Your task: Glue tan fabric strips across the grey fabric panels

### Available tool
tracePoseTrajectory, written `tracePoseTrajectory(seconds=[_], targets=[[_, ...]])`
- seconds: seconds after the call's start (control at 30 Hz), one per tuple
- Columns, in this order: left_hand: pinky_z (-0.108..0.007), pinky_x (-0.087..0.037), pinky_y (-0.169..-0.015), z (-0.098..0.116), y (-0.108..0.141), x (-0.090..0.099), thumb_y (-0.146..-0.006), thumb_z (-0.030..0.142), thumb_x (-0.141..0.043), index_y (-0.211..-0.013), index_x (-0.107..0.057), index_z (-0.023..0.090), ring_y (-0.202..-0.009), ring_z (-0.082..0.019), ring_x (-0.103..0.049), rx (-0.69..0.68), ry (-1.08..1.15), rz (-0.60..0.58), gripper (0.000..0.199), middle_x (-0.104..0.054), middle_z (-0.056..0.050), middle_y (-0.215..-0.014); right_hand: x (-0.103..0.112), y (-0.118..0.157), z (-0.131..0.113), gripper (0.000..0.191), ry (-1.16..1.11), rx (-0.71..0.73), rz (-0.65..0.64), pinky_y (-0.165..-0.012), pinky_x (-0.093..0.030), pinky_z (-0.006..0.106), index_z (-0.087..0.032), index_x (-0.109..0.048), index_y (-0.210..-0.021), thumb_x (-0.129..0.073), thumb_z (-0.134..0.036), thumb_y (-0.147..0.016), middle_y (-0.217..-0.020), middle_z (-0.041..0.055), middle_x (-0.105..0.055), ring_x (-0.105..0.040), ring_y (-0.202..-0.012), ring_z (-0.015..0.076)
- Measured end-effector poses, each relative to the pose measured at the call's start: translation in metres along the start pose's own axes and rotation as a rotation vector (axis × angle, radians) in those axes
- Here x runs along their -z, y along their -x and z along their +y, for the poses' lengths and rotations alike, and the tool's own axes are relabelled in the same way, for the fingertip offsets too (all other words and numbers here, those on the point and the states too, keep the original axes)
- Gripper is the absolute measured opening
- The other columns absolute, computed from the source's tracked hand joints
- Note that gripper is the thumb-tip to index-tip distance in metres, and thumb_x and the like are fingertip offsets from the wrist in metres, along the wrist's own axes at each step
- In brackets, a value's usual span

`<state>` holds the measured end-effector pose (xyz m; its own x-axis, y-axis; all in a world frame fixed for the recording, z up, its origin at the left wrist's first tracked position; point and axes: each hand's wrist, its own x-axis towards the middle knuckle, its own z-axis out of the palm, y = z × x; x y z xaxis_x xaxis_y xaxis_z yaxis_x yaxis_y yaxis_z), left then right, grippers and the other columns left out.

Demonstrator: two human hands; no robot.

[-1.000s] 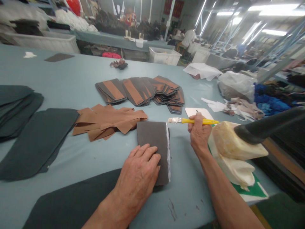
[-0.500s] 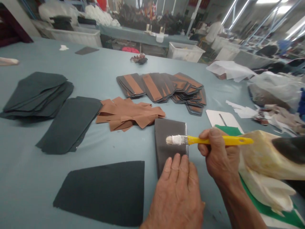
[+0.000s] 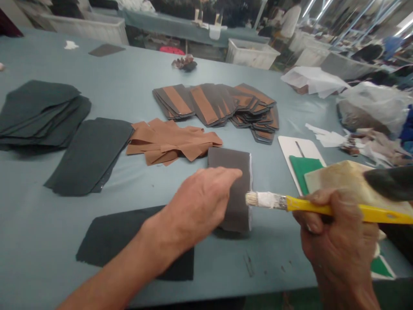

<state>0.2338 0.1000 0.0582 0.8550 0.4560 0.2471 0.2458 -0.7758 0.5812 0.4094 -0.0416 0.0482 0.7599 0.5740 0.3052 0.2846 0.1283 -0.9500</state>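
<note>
My right hand (image 3: 338,228) grips a yellow-handled paintbrush (image 3: 322,206), its pale bristles pointing left and white paste smeared near them. The bristle tip is by the right edge of a dark grey stack of panels (image 3: 238,211), where a white line runs along that edge. Over the left part of the stack is my left hand (image 3: 200,193), its fingers bent and held together with nothing visible in them. Whether it touches the stack I cannot tell. Beneath my left forearm lies a dark green-black panel (image 3: 112,237), partly covered.
Tan strips (image 3: 174,142) lie in a heap behind the grey stack. Farther back are grey panels with tan bands (image 3: 206,105). Dark panels (image 3: 38,112) are piled at left. At right are a white board (image 3: 287,150), a green piece (image 3: 305,170) and a yellowish container (image 3: 342,176).
My left hand has lifted from lying flat on the grey stack, moved up and left, and bent its fingers. The brush has moved right and slightly down, off the stack's middle. The view has tilted downward.
</note>
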Motion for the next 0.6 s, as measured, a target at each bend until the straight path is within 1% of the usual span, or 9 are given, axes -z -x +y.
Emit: tracePoseTrajectory(seconds=[0.07,0.13,0.2,0.3,0.37,0.47,0.53,0.6], targets=[[-0.040,-0.058,-0.103,-0.015,-0.011,0.007,-0.100,0.006,-0.047,-0.133,-0.067,0.013,-0.116,-0.024,-0.074,0.002,0.032,-0.040,0.039,-0.078,-0.010,-0.127,-0.002,0.011,0.003,0.033,-0.024,-0.052,0.023,-0.036,-0.023,0.026,-0.024,-0.064,-0.073,-0.066,-0.045,-0.098,-0.061,-0.0041,-0.049,-0.037,-0.039,0.0070],[-0.037,-0.057,-0.101,-0.024,-0.020,0.009,-0.100,0.006,-0.045,-0.129,-0.069,0.016,-0.113,-0.022,-0.074,0.008,0.066,-0.106,0.039,-0.078,-0.008,-0.124,-0.009,0.019,0.005,0.038,-0.024,-0.090,0.030,-0.036,-0.026,0.023,-0.022,-0.066,-0.072,-0.070,-0.051,-0.096,-0.051,-0.0053,-0.047,-0.039,-0.038,0.0077],[-0.035,-0.056,-0.097,-0.029,-0.028,0.009,-0.100,0.008,-0.045,-0.124,-0.070,0.019,-0.109,-0.021,-0.074,0.022,0.065,-0.174,0.036,-0.079,-0.006,-0.119,-0.019,0.022,0.006,0.042,0.011,-0.102,-0.010,-0.037,-0.031,0.020,-0.021,-0.067,-0.075,-0.068,-0.056,-0.098,-0.047,-0.0060,-0.048,-0.042,-0.038,0.0080],[-0.033,-0.055,-0.091,-0.030,-0.038,0.008,-0.102,0.013,-0.045,-0.122,-0.070,0.018,-0.103,-0.021,-0.075,0.052,-0.010,-0.242,0.033,-0.080,-0.006,-0.113,-0.032,0.021,0.004,0.047,0.057,-0.087,-0.102,-0.039,-0.034,0.018,-0.020,-0.067,-0.076,-0.065,-0.061,-0.099,-0.045,-0.0061,-0.049,-0.044,-0.038,0.0078],[-0.033,-0.054,-0.086,-0.030,-0.044,0.009,-0.104,0.016,-0.043,-0.120,-0.071,0.016,-0.098,-0.021,-0.074,0.051,-0.064,-0.265,0.032,-0.079,-0.007,-0.108,-0.038,0.018,0.003,0.049,0.082,-0.088,-0.142,-0.039,-0.035,0.018,-0.019,-0.067,-0.075,-0.065,-0.062,-0.098,-0.045,-0.0058,-0.050,-0.045,-0.038,0.0079],[-0.032,-0.052,-0.079,-0.031,-0.052,0.009,-0.107,0.021,-0.040,-0.104,-0.072,0.015,-0.089,-0.021,-0.072,0.034,-0.100,-0.278,0.033,-0.077,-0.007,-0.098,-0.046,0.013,0.005,0.048,0.101,-0.085,-0.162,-0.040,-0.035,0.018,-0.019,-0.067,-0.075,-0.068,-0.061,-0.096,-0.045,-0.0056,-0.051,-0.047,-0.039,0.0081],[-0.032,-0.052,-0.078,-0.032,-0.055,0.009,-0.109,0.024,-0.037,-0.097,-0.071,0.015,-0.087,-0.021,-0.072,0.032,-0.104,-0.277,0.037,-0.077,-0.007,-0.096,-0.050,0.011,0.008,0.047,0.111,-0.070,-0.156,-0.040,-0.036,0.018,-0.018,-0.068,-0.076,-0.068,-0.061,-0.096,-0.046,-0.0058,-0.052,-0.047,-0.039,0.0081],[-0.032,-0.052,-0.080,-0.034,-0.059,0.007,-0.110,0.024,-0.033,-0.096,-0.071,0.015,-0.090,-0.021,-0.072,0.030,-0.106,-0.271,0.041,-0.077,-0.008,-0.097,-0.054,0.009,0.012,0.048,0.121,-0.055,-0.139,-0.041,-0.036,0.019,-0.018,-0.068,-0.076,-0.066,-0.061,-0.097,-0.046,-0.0056,-0.052,-0.047,-0.040,0.0085]])
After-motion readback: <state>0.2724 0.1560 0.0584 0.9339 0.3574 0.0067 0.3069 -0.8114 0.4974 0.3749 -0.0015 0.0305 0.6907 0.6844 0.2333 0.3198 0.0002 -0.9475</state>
